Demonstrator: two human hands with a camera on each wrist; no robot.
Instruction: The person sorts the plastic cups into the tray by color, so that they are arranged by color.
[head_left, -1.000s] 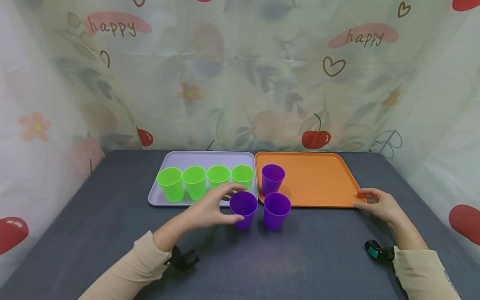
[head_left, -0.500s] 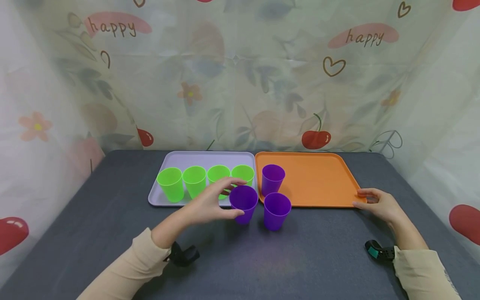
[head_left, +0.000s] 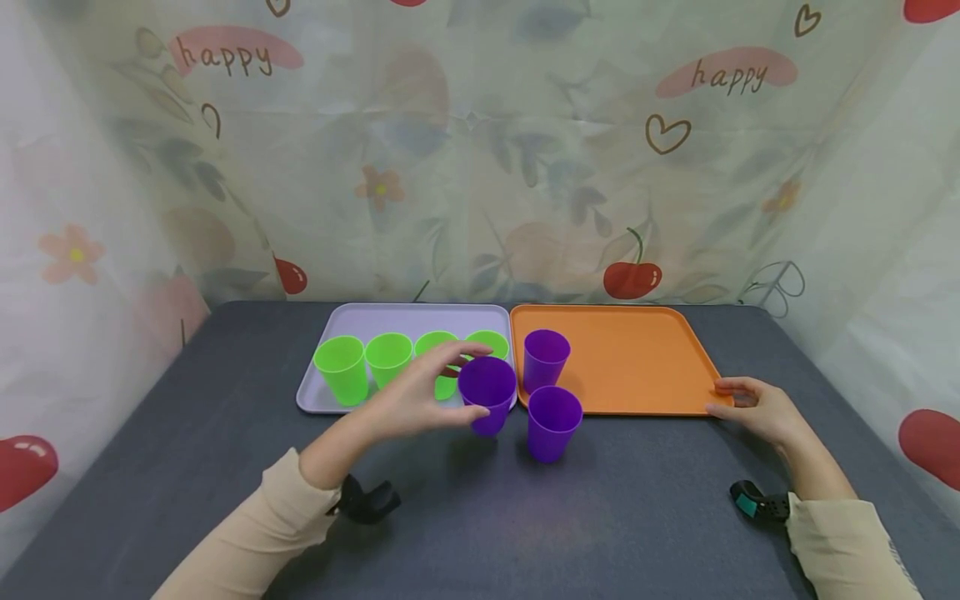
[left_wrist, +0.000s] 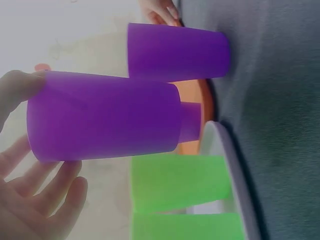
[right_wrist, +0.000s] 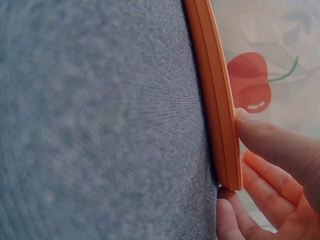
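My left hand (head_left: 420, 398) grips a purple cup (head_left: 487, 392) near its rim, thumb on the near side and fingers on the far side. That cup hangs upright above the dark table, in front of the lilac tray. In the left wrist view the same cup (left_wrist: 105, 117) shows its whole side wall. To its right a second purple cup (head_left: 553, 429) stands on the table, before the orange tray (head_left: 637, 358). A third purple cup (head_left: 545, 365) stands on that tray's left end. My right hand (head_left: 765, 412) holds the orange tray's front right corner between thumb and fingers.
On the lilac tray (head_left: 420, 315) several green cups (head_left: 341, 371) stand in a row, the right ones partly hidden by my left hand. Both trays lie side by side on the dark table (head_left: 600, 533). A printed curtain (head_left: 472, 167) hangs behind and at the sides.
My left hand has raised the purple cup off the table and moved it slightly away from me, toward the trays. My right hand has stayed at the tray corner.
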